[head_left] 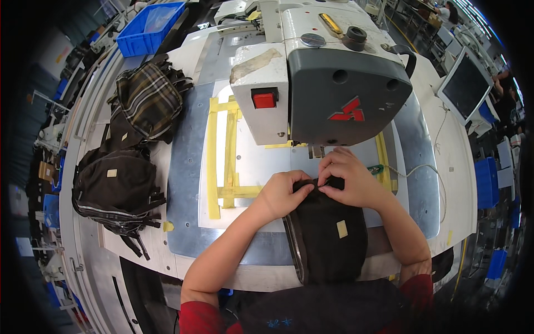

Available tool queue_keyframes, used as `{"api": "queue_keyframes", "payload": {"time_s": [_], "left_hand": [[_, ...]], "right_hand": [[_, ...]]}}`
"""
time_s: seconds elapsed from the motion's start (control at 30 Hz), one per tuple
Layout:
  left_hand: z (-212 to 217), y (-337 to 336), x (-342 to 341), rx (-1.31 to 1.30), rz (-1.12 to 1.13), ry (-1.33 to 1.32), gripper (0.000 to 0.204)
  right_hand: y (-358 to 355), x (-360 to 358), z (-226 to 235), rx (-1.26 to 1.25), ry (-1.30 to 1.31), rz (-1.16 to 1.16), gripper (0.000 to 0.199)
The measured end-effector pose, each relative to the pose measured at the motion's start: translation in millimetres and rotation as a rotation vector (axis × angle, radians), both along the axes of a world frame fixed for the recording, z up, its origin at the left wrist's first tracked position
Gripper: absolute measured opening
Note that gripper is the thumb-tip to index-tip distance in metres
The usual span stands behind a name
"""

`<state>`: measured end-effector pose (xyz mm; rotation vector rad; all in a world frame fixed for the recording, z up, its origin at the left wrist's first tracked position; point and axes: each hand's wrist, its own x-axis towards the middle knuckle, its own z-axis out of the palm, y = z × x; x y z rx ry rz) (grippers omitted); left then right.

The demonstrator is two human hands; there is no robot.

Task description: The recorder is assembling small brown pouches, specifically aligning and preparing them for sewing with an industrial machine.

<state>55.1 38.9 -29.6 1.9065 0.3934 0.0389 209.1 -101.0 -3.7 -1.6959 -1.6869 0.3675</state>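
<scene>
A dark brown fabric bag piece (325,239) with a metal zipper down its left side lies at the front edge of the machine table. A small pale yellow tag sits on its face. My left hand (283,193) pinches the top edge of the bag piece between thumb and fingers. Close beside it, my right hand (346,177) grips the same edge with thumb and forefinger. Both hands are just below the head of a sewing machine (350,94). A green-handled tool (376,168) lies right behind my right hand, partly hidden by it.
Two dark backpacks, one plain (117,183) and one with a plaid panel (149,100), lie at the left. A blue bin (150,28) stands at the far left, a monitor (466,84) at the right. Yellow tape (213,161) frames the white plate; a cord (434,167) crosses the right side.
</scene>
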Motion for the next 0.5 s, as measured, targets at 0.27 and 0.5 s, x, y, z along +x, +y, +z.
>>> {"api": "queue_keyframes", "payload": {"time_s": [0.27,0.5], "left_hand": [[3.8,-1.9,0.5,0.016,-0.005,-0.03,0.017],[5.6,-0.3,-1.7,-0.043,-0.013,-0.014,0.02]], "right_hand": [[1.1,-4.4,-6.7,-0.011,0.082,-0.048,0.013],[0.9,-4.4,-7.0,-0.076,0.149,-0.081,0.012]]}}
